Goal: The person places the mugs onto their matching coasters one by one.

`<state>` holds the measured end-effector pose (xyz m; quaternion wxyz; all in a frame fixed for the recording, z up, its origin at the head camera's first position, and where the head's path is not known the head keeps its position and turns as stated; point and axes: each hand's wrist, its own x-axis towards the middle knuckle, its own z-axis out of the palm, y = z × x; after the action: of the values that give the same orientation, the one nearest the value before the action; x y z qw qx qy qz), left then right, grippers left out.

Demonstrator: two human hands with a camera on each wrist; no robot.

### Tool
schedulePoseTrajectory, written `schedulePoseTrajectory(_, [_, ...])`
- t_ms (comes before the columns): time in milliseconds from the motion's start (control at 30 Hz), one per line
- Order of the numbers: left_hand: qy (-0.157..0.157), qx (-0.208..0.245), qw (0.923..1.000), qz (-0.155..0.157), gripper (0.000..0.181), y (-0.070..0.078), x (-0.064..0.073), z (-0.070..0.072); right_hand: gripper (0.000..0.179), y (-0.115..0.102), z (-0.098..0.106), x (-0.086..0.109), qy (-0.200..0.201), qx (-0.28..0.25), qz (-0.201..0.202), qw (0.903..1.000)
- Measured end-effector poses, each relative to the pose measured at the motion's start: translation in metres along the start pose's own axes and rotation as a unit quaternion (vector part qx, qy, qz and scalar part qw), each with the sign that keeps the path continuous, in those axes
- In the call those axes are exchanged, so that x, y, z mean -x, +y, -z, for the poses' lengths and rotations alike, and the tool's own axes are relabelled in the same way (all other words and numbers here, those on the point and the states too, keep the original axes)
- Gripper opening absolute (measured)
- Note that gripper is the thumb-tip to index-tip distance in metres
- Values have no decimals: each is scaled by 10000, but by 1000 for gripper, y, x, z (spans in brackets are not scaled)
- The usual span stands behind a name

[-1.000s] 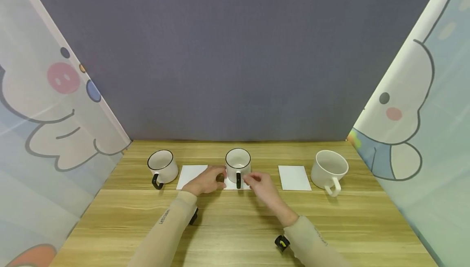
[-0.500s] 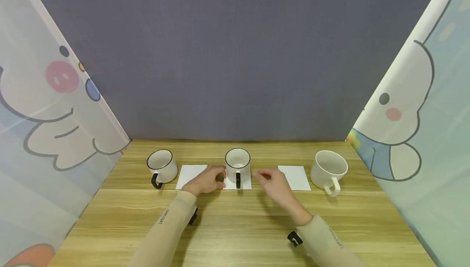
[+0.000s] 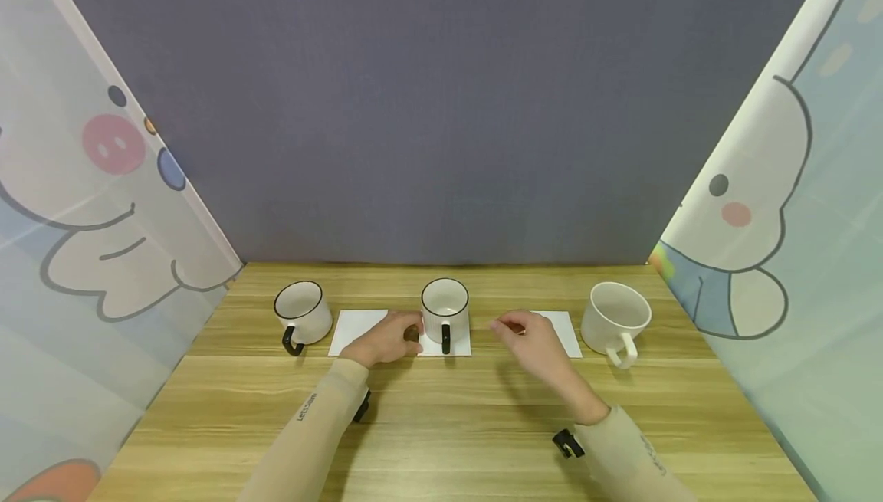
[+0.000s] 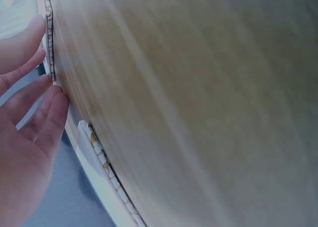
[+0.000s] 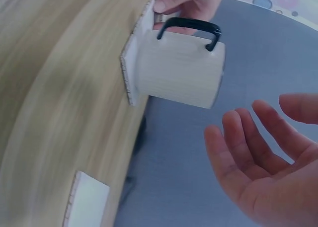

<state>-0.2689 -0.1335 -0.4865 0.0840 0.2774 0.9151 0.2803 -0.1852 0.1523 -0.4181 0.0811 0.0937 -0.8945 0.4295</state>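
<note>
A white mug (image 3: pixel 444 310) with a black rim and black handle stands upright on the middle white cardboard square (image 3: pixel 464 350), its handle facing the front. My left hand (image 3: pixel 386 337) touches the left side of that square, its thumb at the front in the right wrist view; thumb and fingers are apart beside the mug. In the left wrist view the fingertips (image 4: pixel 58 95) lie at the square's corner. My right hand (image 3: pixel 534 341) is raised to the right of the mug, holding nothing. Its fingers are loosely bent in the right wrist view, apart from the mug (image 5: pixel 181 70).
A second black-rimmed white mug (image 3: pixel 303 312) stands at the left, beside a white square (image 3: pixel 353 327) partly under my left hand. An all-white larger mug (image 3: pixel 614 326) stands at the right, near another square (image 3: pixel 566 331). A grey panel (image 3: pixel 441 119) rises behind the wooden table (image 3: pixel 441 425).
My right hand has left the mug's right side and moved to the right, over the right-hand square's edge. My left hand and the mugs have stayed in place.
</note>
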Motion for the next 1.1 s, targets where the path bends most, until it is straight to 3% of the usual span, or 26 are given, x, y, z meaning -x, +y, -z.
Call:
schedulePoseTrajectory(233, [32,-46,10000,-28,22,-1,0,0,16,0,15,3,94,-31,275,9996])
schedulePoseTrajectory(633, [99,-89,9996,-250,22,-1,1,1,18,5,35,8,444,-48,385,9983])
schedulePoseTrajectory(1100, [152,-104,9989,-439,23,-1,0,0,8,15,50,15,1354,-228,951,9859])
